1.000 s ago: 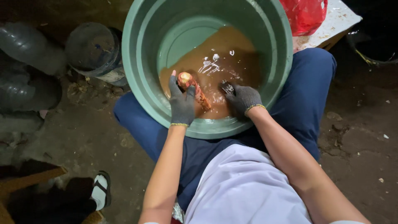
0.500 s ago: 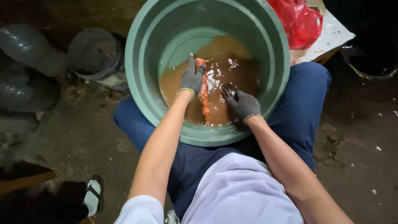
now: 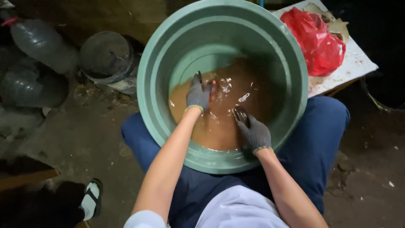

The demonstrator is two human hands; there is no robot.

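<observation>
A large green plastic tub (image 3: pixel 152 71) sits between my knees, holding muddy brown water (image 3: pixel 219 126). Both hands wear dark grey knit gloves. My left hand (image 3: pixel 198 93) is dipped in the water at the tub's middle, closed around a reddish-orange object (image 3: pixel 214 89) that is mostly under the surface. My right hand (image 3: pixel 253 131) rests lower right in the water, fingers curled on a small dark round scrubber (image 3: pixel 239 113). Foam flecks float between the hands.
A red plastic bag (image 3: pixel 316 40) lies on a white board (image 3: pixel 358 63) at the upper right. Clear plastic bottles (image 3: pixel 38 40) and a round lid (image 3: pixel 107 55) stand at the left. A sandalled foot (image 3: pixel 90 198) shows at lower left. Dirt floor lies all around.
My left hand has gone from holding the reddish object above the water to pushing it down and farther into the tub. The right hand stayed near the tub's near side.
</observation>
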